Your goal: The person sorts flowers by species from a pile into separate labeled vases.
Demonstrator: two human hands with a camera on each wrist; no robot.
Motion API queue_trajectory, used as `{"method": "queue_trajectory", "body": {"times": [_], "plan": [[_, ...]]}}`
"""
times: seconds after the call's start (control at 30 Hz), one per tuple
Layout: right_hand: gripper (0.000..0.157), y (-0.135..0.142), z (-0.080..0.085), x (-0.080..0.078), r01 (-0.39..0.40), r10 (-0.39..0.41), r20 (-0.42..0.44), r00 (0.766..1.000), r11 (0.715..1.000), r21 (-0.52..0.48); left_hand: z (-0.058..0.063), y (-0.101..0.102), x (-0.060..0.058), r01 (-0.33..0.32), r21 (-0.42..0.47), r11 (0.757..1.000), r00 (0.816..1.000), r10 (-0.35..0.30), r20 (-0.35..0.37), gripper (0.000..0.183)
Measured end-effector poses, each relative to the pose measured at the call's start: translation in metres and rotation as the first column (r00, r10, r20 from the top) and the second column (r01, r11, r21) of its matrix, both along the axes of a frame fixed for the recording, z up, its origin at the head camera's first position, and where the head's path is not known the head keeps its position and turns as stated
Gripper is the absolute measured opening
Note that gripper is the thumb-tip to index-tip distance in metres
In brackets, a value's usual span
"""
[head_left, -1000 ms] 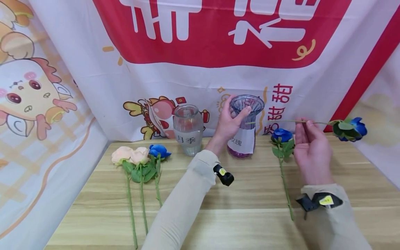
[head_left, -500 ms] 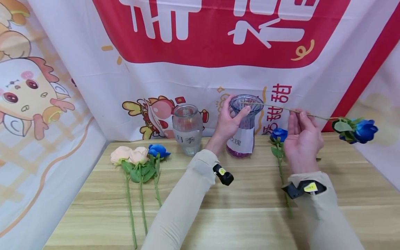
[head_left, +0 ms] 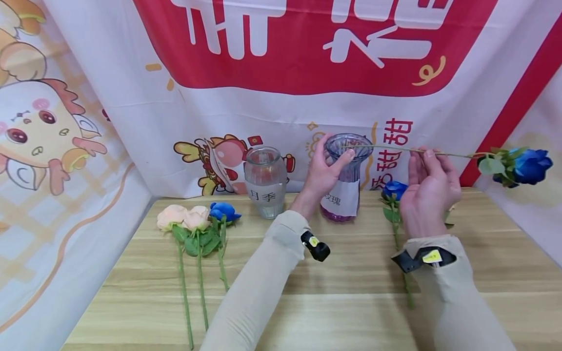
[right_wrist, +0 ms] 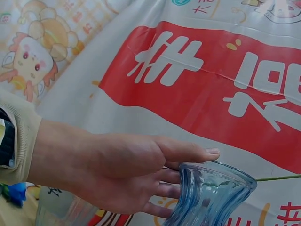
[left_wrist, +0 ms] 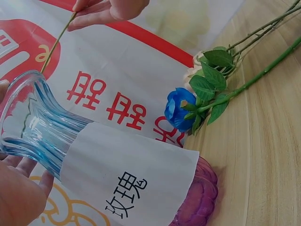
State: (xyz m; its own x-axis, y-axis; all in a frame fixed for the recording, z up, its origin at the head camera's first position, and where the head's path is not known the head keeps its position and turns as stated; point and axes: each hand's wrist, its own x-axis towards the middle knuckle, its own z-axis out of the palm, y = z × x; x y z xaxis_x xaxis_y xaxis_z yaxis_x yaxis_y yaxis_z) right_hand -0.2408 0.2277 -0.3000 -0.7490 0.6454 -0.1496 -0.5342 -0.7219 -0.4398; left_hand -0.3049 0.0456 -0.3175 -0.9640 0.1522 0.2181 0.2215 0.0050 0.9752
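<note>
My left hand (head_left: pixel 320 170) grips the flared neck of a ribbed glass vase (head_left: pixel 351 173), blue above and purple at the base, with a white paper label. In the right wrist view the left hand's thumb lies along the vase rim (right_wrist: pixel 218 165). My right hand (head_left: pixel 428 200) pinches the thin green stem of a blue rose (head_left: pixel 531 165), whose bloom points right. The stem (head_left: pixel 391 147) runs nearly level over the rim, its end in the vase mouth. Through the glass in the left wrist view, the stem's lower part shows inside the vase (left_wrist: pixel 51 125).
A clear labelled glass vase (head_left: pixel 265 178) stands left of the held one. Two pale pink roses (head_left: pixel 196 218) and a blue rose (head_left: pixel 223 211) lie at the table's left. Another blue rose (left_wrist: pixel 181 108) lies right, pale blooms beyond it. A printed cloth (head_left: pixel 281 112) hangs behind.
My right hand has moved up and slightly left with the blue rose. The stem's end has gone from in front of the vase neck into its mouth. My left hand stays put.
</note>
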Motion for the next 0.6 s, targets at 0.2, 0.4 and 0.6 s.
{"method": "queue_trajectory", "body": {"times": [0.2, 0.4, 0.6], "plan": [[0.033, -0.006, 0.004, -0.002, 0.042, -0.043, 0.009, 0.999, 0.995, 0.089, -0.001, 0.0, -0.001, -0.002, -0.003, 1.0, 1.0, 0.002, -0.004, 0.08], [0.033, -0.01, 0.006, -0.009, 0.069, -0.071, 0.01, 0.997, 0.986, 0.149, -0.001, -0.001, -0.002, 0.001, -0.002, 1.0, 1.0, -0.001, -0.002, 0.081], [0.032, -0.007, 0.009, -0.013, 0.063, -0.07, 0.029, 0.997, 0.981, 0.182, 0.0, 0.0, -0.001, 0.006, 0.01, 1.0, 1.0, -0.006, -0.003, 0.08]]}}
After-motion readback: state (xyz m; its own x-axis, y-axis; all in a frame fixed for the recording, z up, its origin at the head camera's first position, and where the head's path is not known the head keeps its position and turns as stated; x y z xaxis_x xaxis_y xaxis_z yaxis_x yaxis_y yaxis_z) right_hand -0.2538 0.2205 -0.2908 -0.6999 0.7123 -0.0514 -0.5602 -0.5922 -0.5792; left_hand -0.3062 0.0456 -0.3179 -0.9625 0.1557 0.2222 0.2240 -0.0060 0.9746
